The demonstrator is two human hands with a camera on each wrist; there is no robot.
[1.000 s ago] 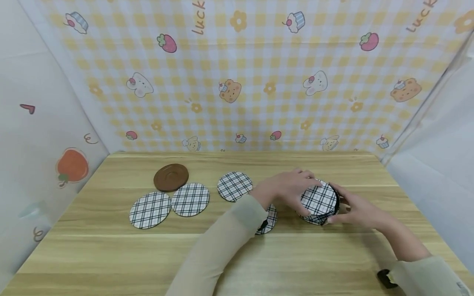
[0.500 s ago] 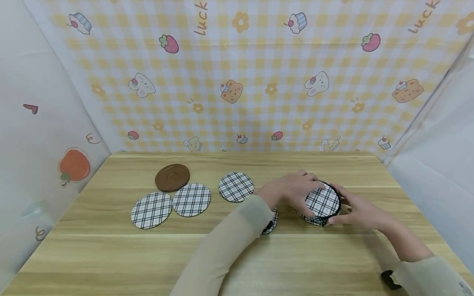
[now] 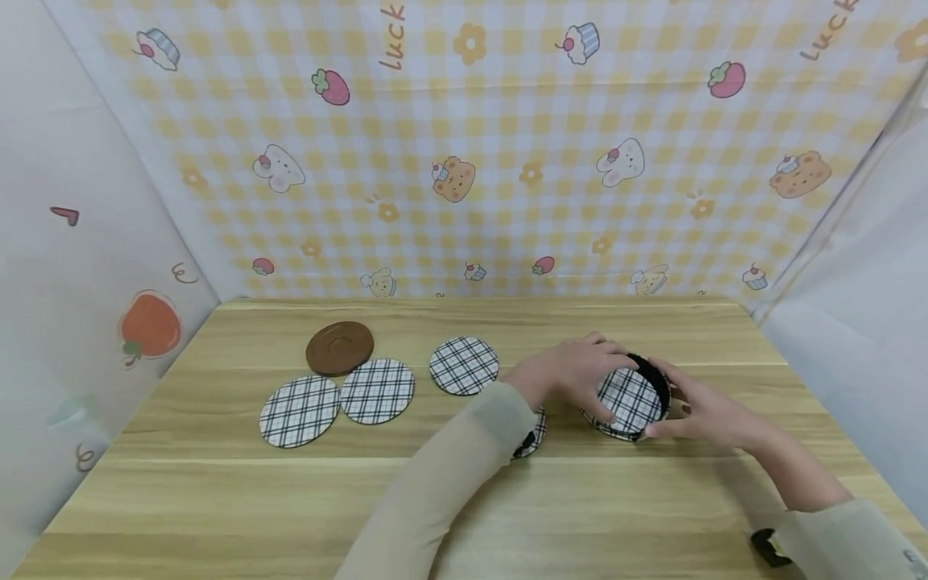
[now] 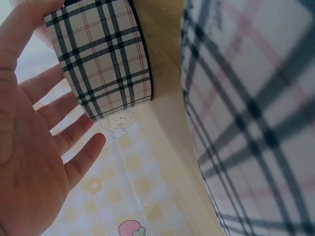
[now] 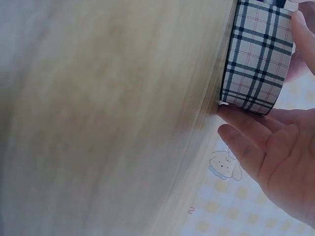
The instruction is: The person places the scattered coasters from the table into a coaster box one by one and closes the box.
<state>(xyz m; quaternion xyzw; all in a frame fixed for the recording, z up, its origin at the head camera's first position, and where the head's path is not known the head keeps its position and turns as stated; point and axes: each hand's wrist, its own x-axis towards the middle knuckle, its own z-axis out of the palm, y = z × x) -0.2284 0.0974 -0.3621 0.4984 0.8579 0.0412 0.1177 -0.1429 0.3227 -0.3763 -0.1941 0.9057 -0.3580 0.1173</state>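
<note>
– What are our hands doing?

– Our left hand [image 3: 573,372] and our right hand [image 3: 699,411] both touch the round plaid holder [image 3: 629,400]. It sits on the wooden table [image 3: 217,499], right between them. One hand is on each side, so it cannot slide away.

– Are we squeezing it?

– Not hard. The fingers of our left hand [image 4: 64,137] look mostly straight and lie against its plaid wall. Our right-hand fingers [image 5: 246,140] are straight too and press the bottom edge. It leans toward us a little, so we can see a plaid coaster [image 3: 632,400] inside the black rim.

– What else is near?

– One plaid coaster [image 3: 532,435] peeks out under our left sleeve. Three more [image 3: 377,391] lie flat, farther out past our left hand, with a brown saucer [image 3: 339,348] behind them.
</note>
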